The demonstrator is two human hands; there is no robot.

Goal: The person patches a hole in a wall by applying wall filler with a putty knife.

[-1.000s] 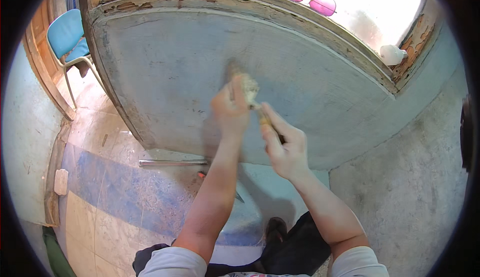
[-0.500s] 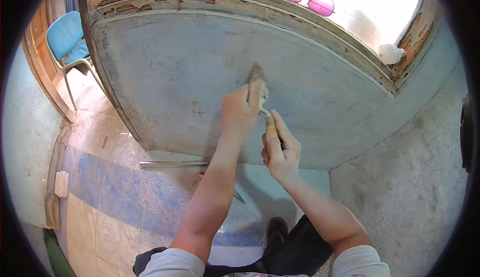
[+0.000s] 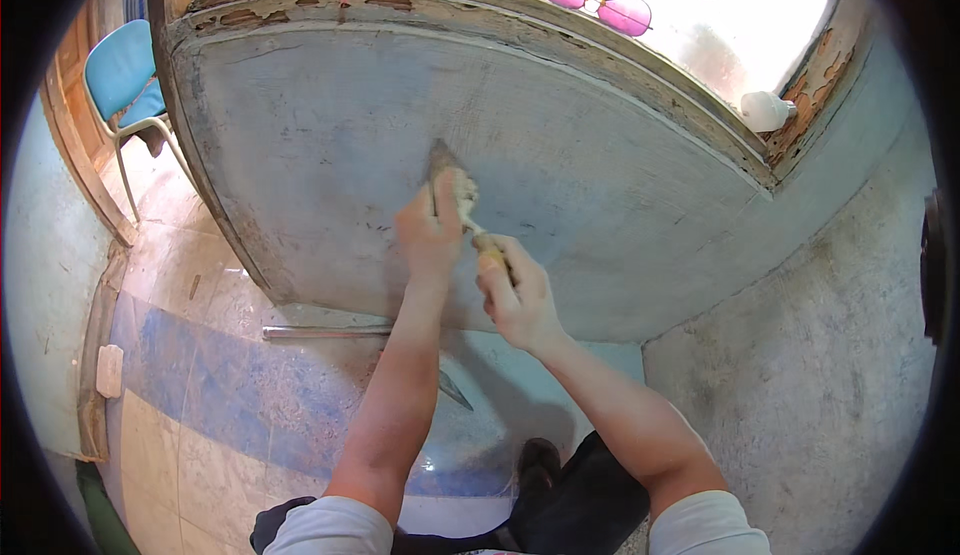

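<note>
A pointed trowel (image 3: 441, 153) lies against the grey-blue wall panel (image 3: 300, 145) below the window, its tip pointing up. My right hand (image 3: 522, 300) is wrapped around its handle. Higher up, my left hand (image 3: 428, 235) grips the blade, fingers pressed along it near the wall. A pale, putty-like smear (image 3: 466, 193) shows beside those fingers. Part of the blade is hidden behind my left hand. The panel's surface is patchy, with darker bluish areas around the trowel and a few small dark nicks.
Pink-lensed glasses (image 3: 592, 0) and a white bulb (image 3: 766, 112) rest on the peeling wooden sill (image 3: 480, 17). A metal bar (image 3: 325, 332) and a pointed blade (image 3: 455, 391) lie on the floor below. A blue chair (image 3: 122, 70) stands at the left.
Both hands and the trowel have moved left across the panel together. The view has also shifted slightly. My grip looks the same.
</note>
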